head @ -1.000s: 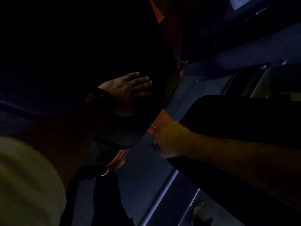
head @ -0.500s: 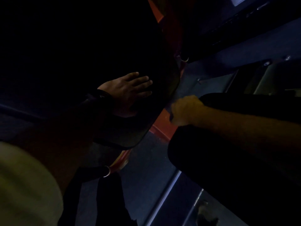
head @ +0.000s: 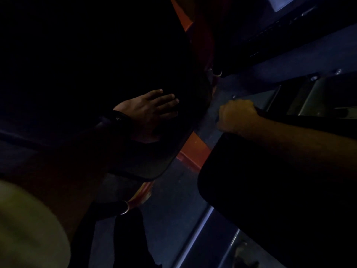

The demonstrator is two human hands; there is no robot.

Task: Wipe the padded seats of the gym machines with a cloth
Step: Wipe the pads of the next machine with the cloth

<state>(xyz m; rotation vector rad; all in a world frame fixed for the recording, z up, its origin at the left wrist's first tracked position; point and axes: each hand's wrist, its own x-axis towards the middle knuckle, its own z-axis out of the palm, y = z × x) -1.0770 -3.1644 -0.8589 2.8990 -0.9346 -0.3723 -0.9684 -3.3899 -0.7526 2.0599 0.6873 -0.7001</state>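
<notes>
A blurred pale sleeve [head: 27, 229] fills the near left corner. Right of it lies a broad black padded seat with rounded corners [head: 270, 190], the right forearm stretched across it. The right hand [head: 236, 117] sits at that seat's far left corner with its fingers curled tight; I cannot tell in this dim light whether a cloth is inside. To the left, a second black padded seat [head: 146, 163] carries the left hand [head: 148, 111], which lies flat on it with fingers straight and slightly spread. Between the two pads runs an orange metal frame [head: 190, 149] above the dark blue floor [head: 173, 209].
</notes>
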